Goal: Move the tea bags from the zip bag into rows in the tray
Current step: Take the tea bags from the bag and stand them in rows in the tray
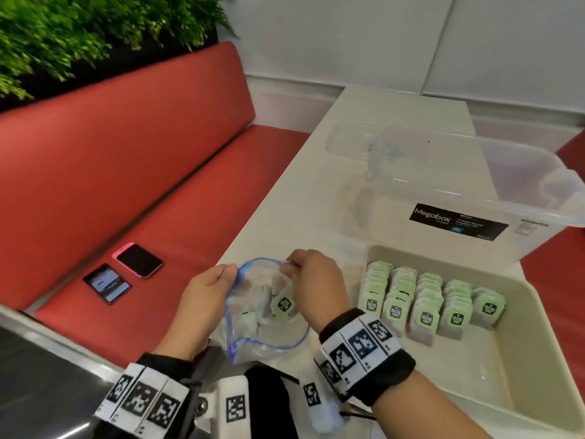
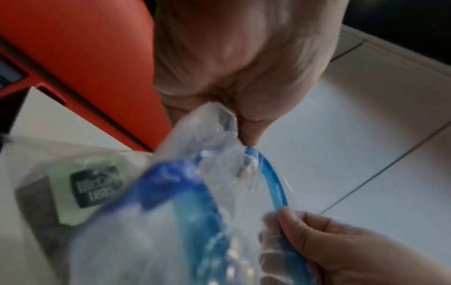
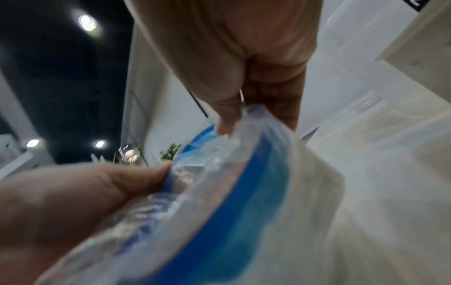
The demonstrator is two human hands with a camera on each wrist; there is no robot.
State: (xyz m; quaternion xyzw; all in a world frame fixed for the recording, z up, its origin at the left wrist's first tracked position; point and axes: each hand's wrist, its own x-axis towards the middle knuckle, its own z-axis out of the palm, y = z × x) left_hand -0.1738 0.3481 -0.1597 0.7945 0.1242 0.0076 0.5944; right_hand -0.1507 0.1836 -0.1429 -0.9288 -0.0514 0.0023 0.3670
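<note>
A clear zip bag (image 1: 253, 340) with a blue zip rim stands open on the table's near left part, between my hands. My left hand (image 1: 232, 272) pinches the rim's left side, and my right hand (image 1: 291, 264) pinches its far right side. Several green-tagged tea bags (image 1: 284, 304) lie inside. In the left wrist view my left hand (image 2: 246, 142) holds bunched plastic by the zip bag's (image 2: 195, 212) rim, and one tea bag (image 2: 95, 187) shows through. The right wrist view shows my right hand (image 3: 229, 127) on the rim. The cream tray (image 1: 522, 327) to the right holds several rows of upright tea bags (image 1: 424, 302).
A clear Megabox storage box (image 1: 459, 185) stands behind the tray. Two phones (image 1: 137, 259) (image 1: 107, 283) lie on the red bench (image 1: 126, 185) to the left. Marker wristbands (image 1: 269, 400) lie at the table's near edge. The tray's near half is bare.
</note>
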